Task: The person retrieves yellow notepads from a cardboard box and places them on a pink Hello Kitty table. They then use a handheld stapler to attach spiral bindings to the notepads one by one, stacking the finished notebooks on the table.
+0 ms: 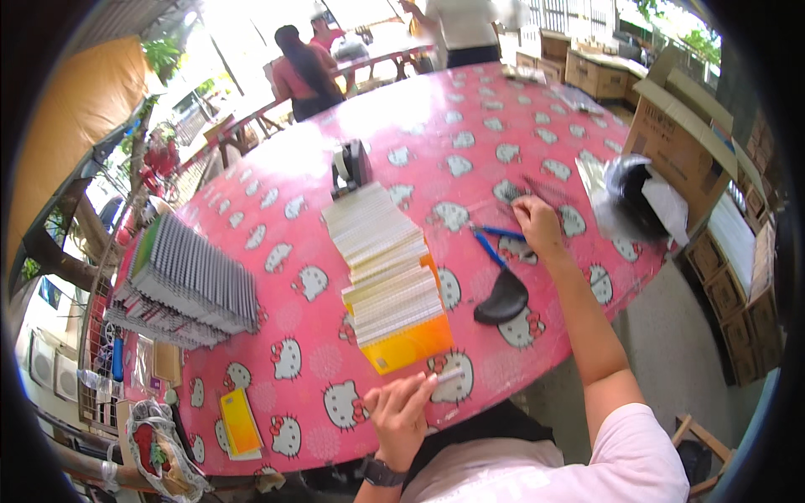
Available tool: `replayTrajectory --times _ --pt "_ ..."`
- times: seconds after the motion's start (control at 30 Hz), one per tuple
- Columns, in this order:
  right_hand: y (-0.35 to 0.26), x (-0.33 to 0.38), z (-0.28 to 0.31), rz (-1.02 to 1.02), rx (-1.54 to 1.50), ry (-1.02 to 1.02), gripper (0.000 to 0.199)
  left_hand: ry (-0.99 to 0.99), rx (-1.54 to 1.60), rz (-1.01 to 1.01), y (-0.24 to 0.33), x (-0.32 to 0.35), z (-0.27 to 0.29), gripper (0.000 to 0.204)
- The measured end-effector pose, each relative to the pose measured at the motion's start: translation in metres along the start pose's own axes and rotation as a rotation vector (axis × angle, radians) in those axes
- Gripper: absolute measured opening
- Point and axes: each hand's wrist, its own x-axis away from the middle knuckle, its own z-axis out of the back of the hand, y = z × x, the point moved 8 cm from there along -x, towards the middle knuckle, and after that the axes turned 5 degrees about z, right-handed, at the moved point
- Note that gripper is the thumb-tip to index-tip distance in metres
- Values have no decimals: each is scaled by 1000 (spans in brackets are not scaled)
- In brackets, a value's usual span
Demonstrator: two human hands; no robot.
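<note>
"Nearest entry?"
"My left grip (398, 415): closed, one slim pale stick (449, 376) pinched."
"Next?"
"One row of yellow-covered notebooks (394, 289), on the pink counter (285, 323), just beyond my left grip, the nearer hand; long axis running away, leaning left."
"Farther?"
"One blue two-armed tool (489, 247); my right grip (537, 222), fingers curled by dark strands (549, 191). Holding anything? I cannot tell."

A person's pale pink short-sleeved shirt (511, 469), black bottoms (495, 432) and dark watch (383, 473) (strapped around the left wrist (397, 457)).
</note>
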Motion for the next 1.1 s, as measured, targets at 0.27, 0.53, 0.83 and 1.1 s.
replayTrajectory --times 0.27,0.53,0.83,1.1 --pt "42 -12 -27 -112 351 -258 20 23 -3 -1 -10 2 -1 33" --pt "-112 9 19 -56 -359 -314 28 1 -61 24 -20 4 2 35" --pt "-175 125 -3 -30 -734 -719 19 76 1 55 -15 0 -6 23" --pt "-177 131 -12 -64 -748 -623 20 54 -8 55 -16 -5 -3 21"
